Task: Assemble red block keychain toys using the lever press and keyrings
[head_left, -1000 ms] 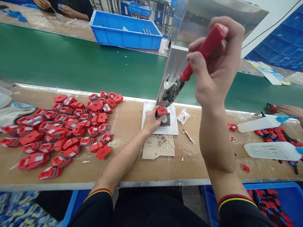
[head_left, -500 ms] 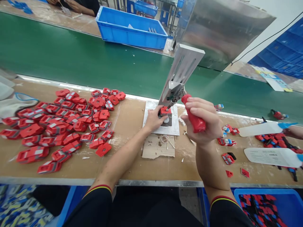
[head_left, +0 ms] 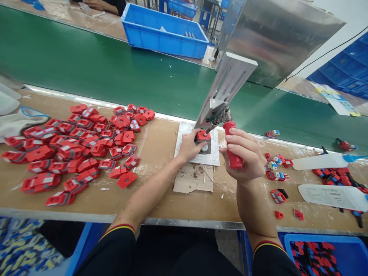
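My right hand (head_left: pixel 244 155) is wrapped round the red handle (head_left: pixel 233 147) of a toggle clamp (head_left: pixel 220 114), which is mounted on a slotted metal upright (head_left: pixel 227 86). Beneath the clamp's tip sits a small red plastic part (head_left: pixel 202 136), with the tip at its top face. My left hand (head_left: pixel 189 145) pinches that part from the left side, thumb in front and fingers behind. The part rests in a dark fixture on a pale metal base plate (head_left: pixel 180 153), beside a round grey disc (head_left: pixel 204 147). My fingers partly hide its left side.
Many red and grey plastic parts (head_left: pixel 69 151) lie heaped on the left. On the right are two white bottles (head_left: pixel 330 195) and small red-blue toy pieces (head_left: pixel 277 175). A green conveyor belt (head_left: pixel 100 65) runs behind. Beyond it stands a blue crate (head_left: pixel 166 40), near another person's hand (head_left: pixel 96 4).
The red handle has swung down to a more upright angle, with my right hand on it. My left hand stays at the red part. The whole view has shifted slightly.
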Motion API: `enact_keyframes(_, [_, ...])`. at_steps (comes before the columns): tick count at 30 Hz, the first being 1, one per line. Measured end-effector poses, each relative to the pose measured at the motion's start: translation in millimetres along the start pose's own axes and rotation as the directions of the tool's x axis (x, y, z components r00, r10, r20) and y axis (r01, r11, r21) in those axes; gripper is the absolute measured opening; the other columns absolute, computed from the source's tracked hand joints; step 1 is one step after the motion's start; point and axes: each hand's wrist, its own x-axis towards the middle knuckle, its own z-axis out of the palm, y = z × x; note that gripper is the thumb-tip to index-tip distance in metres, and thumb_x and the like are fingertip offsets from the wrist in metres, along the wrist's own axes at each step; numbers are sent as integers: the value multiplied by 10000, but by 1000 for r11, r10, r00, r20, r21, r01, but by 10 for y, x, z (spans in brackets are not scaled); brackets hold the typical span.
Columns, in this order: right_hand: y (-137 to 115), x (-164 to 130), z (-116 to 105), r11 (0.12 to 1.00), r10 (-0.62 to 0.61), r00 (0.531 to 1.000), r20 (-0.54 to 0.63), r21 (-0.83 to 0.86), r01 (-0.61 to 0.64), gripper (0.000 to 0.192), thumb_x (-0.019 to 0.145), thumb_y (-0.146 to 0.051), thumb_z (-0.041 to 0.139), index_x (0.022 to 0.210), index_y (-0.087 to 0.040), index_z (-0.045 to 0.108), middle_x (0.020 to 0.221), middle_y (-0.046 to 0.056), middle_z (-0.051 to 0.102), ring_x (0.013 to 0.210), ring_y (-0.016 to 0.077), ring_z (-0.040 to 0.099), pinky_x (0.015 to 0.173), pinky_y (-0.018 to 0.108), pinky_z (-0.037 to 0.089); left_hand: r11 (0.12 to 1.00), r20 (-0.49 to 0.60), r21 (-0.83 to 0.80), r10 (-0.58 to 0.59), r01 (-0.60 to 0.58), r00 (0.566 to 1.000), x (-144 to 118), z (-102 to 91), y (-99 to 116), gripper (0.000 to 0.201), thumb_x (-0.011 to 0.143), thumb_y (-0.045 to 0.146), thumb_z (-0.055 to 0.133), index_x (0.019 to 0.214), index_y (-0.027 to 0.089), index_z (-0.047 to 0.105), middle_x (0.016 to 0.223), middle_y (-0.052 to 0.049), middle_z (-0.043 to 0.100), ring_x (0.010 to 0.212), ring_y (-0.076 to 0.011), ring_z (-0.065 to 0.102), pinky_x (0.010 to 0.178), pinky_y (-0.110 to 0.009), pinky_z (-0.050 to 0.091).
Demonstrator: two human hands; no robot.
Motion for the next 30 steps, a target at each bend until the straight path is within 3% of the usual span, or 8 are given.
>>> enact_keyframes(7, [-2, -100, 8, 993, 44, 999, -6, 111, -43, 291, 918, -273, 772, 1168, -390, 680, 1057, -7, 812, 1052, 278, 801, 920, 526, 699, 998, -29, 67, -18, 20, 999, -13, 2, 18, 424, 851, 217, 804, 1243, 250, 646, 1185, -51, 800, 1124, -297, 738, 1118, -492, 436])
enact_keyframes(14, [14, -406, 68, 979, 152, 985, 84, 128, -162, 147, 921, -305, 757, 1055, -347, 710, 1029, 17, 814, 1060, 302, 806, 945, 593, 697, 995, 4, 100, -6, 6, 1000, -9, -14, 31, 423, 858, 228, 788, 1256, 254, 647, 1202, -58, 791, 1140, -299, 727, 1105, -480, 418])
enact_keyframes(18, [-21, -515, 55, 962, 105, 991, 87, 243, -123, 317, 923, -208, 671, 1195, -370, 693, 1188, 28, 789, 1171, 302, 773, 990, 595, 671, 993, 13, 116, -11, 9, 1000, 3, -6, 18, 444, 838, 189, 787, 1254, 238, 641, 1198, -56, 793, 1149, -296, 728, 1091, -460, 411])
enact_keyframes(20, [-66, -523, 29, 932, 206, 973, 100, 283, -227, 323, 950, -306, 619, 1265, -370, 658, 1326, 59, 727, 1297, 321, 707, 1001, 608, 656, 993, 12, 116, -13, 11, 1000, 2, 2, 9, 469, 829, 190, 796, 1265, 239, 633, 1212, -56, 791, 1171, -300, 720, 1090, -456, 406])
enact_keyframes(22, [-115, -488, 2, 842, 374, 917, 135, 364, -397, 404, 973, -486, 564, 1351, -347, 594, 1432, 107, 648, 1349, 336, 663, 930, 566, 678, 994, 15, 112, -9, 8, 1000, -5, 7, 7, 479, 831, 195, 795, 1277, 247, 626, 1229, -56, 788, 1190, -301, 713, 1092, -456, 400])
enact_keyframes(24, [-153, -406, -25, 657, 513, 812, 279, 482, -580, 542, 963, -620, 549, 1412, -318, 524, 1371, 139, 665, 1235, 318, 719, 798, 471, 694, 994, 13, 107, -3, 1, 1000, -18, 6, 12, 461, 846, 194, 778, 1278, 250, 627, 1230, -55, 788, 1188, -299, 712, 1090, -456, 395])
enact_keyframes(27, [-185, -228, -80, 317, 545, 571, 614, 479, -819, 599, 942, -590, 654, 1434, -305, 465, 1018, 62, 748, 857, 227, 776, 625, 347, 645, 994, 2, 109, -1, 1, 1000, -36, 3, 25, 431, 865, 192, 751, 1275, 249, 635, 1208, -52, 795, 1159, -293, 721, 1083, -455, 392])
enact_keyframes(30, [-205, -67, -150, 125, 542, 384, 747, 380, -916, 618, 906, -496, 756, 1419, -288, 481, 847, -10, 721, 682, 171, 728, 559, 301, 597, 994, -7, 107, -12, 12, 1000, -42, 10, 25, 451, 853, 191, 762, 1280, 257, 634, 1196, -45, 797, 1150, -295, 722, 1073, -453, 398])
